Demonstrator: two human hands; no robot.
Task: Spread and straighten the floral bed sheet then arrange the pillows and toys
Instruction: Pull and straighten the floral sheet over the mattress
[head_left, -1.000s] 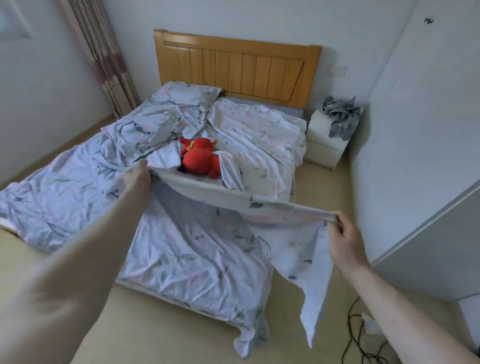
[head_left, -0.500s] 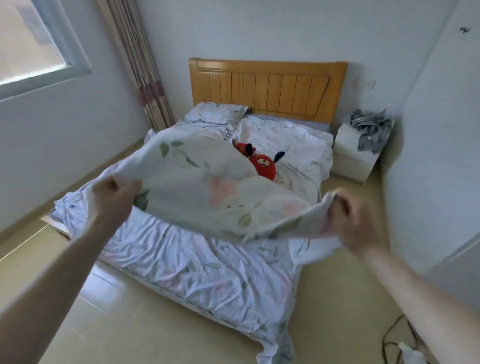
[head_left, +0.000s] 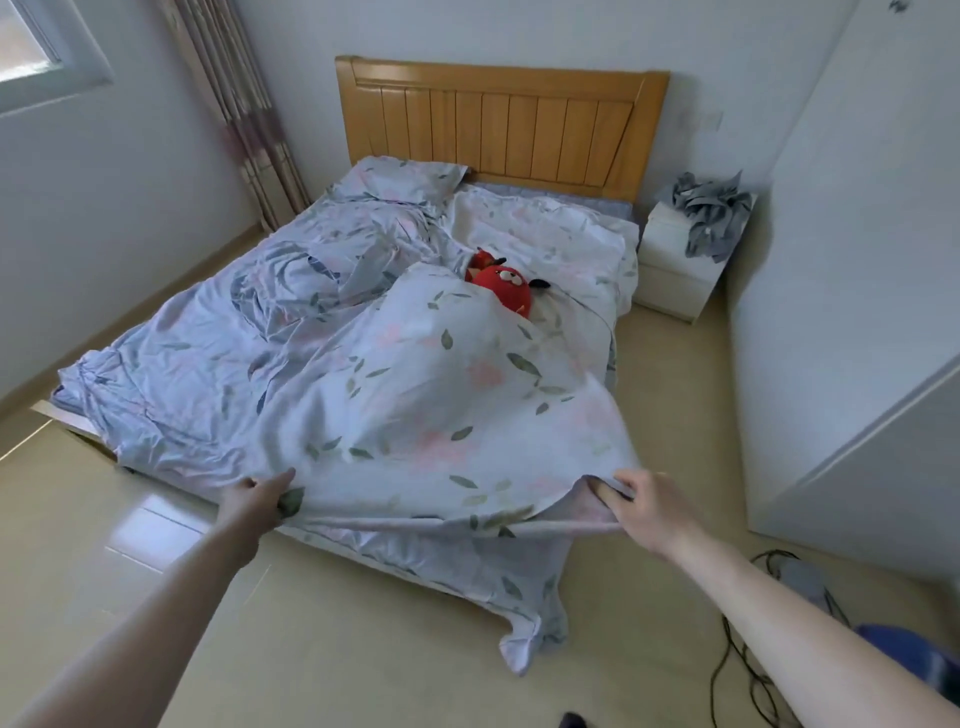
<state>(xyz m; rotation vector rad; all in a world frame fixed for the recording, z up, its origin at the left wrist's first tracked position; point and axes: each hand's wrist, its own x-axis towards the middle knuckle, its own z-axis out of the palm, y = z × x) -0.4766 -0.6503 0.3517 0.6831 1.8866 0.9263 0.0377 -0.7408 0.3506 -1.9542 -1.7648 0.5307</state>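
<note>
Head camera view, looking down the length of a bed from its foot. A floral bed sheet (head_left: 431, 410), pale with green leaves and pink blooms, billows over the lower right part of the bed, its near edge stretched between both hands. At about 8 o'clock from the sheet's middle, the left hand (head_left: 258, 501) pinches the edge with curled fingers. At about 4 o'clock, the right hand (head_left: 641, 506) grips the opposite end of the same edge, fingers folded round the cloth. The hands are well apart, with the sheet's hem taut between them and rising into a puffed dome beyond.

At 12 o'clock from the dome, a red plush toy (head_left: 506, 288) pokes out, partly covered by the sheet. Farther up, at 11 o'clock, a pillow (head_left: 410, 176) in matching floral cloth lies against the wooden headboard (head_left: 498, 119). More crumpled floral bedding (head_left: 249, 322) covers the left half of the bed and hangs off the foot toward the floor.

At 2 o'clock stands a white nightstand (head_left: 675, 270) with a heap of grey cloth (head_left: 709, 213) on top. Dark cables (head_left: 748, 670) lie on the floor at 5 o'clock.
</note>
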